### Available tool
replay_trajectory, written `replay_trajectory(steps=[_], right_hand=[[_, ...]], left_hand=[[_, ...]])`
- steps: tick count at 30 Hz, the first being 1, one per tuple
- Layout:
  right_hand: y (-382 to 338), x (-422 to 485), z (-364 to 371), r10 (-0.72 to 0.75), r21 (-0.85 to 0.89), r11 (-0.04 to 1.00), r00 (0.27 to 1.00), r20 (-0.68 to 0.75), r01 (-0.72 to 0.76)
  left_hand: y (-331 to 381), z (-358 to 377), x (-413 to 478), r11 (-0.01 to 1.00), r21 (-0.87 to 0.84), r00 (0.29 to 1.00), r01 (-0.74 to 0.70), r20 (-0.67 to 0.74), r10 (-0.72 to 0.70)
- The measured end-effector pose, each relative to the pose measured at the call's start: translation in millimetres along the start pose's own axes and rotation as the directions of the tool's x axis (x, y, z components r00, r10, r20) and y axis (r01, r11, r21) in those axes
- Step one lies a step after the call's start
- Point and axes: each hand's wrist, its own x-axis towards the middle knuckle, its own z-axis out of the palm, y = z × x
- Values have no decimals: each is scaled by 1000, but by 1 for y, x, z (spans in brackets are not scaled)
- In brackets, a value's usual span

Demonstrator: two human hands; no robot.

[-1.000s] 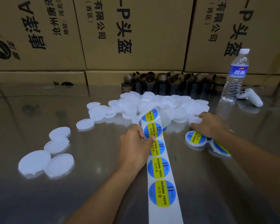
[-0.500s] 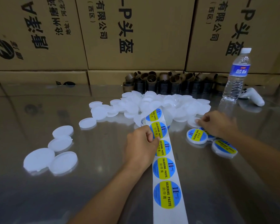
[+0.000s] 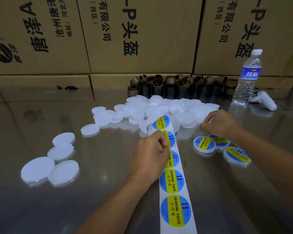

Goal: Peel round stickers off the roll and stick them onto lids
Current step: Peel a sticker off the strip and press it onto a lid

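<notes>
A sticker roll [image 3: 161, 124] lies mid-table, its white backing strip [image 3: 175, 196] running toward me with blue-and-yellow round stickers on it. My left hand [image 3: 150, 156] pinches the edge of one round sticker [image 3: 170, 139] near the roll. My right hand [image 3: 218, 123] reaches into the pile of plain white lids [image 3: 167, 110] with curled fingers; what they hold is hidden. Three stickered lids [image 3: 204, 144] lie just below that hand.
Several loose white lids [image 3: 49, 168] lie at the left of the shiny metal table [image 3: 41, 208]. Brown cardboard cores [image 3: 172, 86] line the back, with a water bottle [image 3: 247, 78] and a white controller [image 3: 264, 100] at right. Cardboard boxes [image 3: 134, 34] wall the rear.
My left hand has closed its fingertips onto the sticker by the roll. My right hand has shifted slightly further into the lid pile, away from the stickered lids.
</notes>
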Motion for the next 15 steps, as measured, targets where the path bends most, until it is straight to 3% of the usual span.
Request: replay_trajectory(steps=[3, 5, 7, 9, 12, 14, 15], right_hand=[[-7, -16, -15, 35, 369, 929, 984, -174, 32], [-19, -42, -25, 37, 711, 700, 991, -129, 67], [-34, -72, -29, -63, 894, 447, 998, 7, 22], [-44, -97, -27, -174, 966, 255, 981, 86, -40], [-51, -125, -16, -268, 992, 83, 956, 118, -99], [-51, -137, -7, -317, 993, 34, 941, 120, -116], [-50, -142, -4, -334, 992, 75, 935, 119, -100]], left_hand=[[0, 0, -1, 1000, 27, 1000, -13, 20, 12], [1, 0, -2, 998, 43, 999, -39, 37, 38], [1, 1, -3, 998, 43, 997, -48, 55, 46], [2, 1, -3, 1000, -4, 997, -16, 72, 16], [4, -2, -7, 992, -117, 984, 51, 174, -30], [4, -7, -9, 979, -191, 970, 77, 241, -30], [4, -9, -10, 973, -219, 965, 79, 260, -20]])
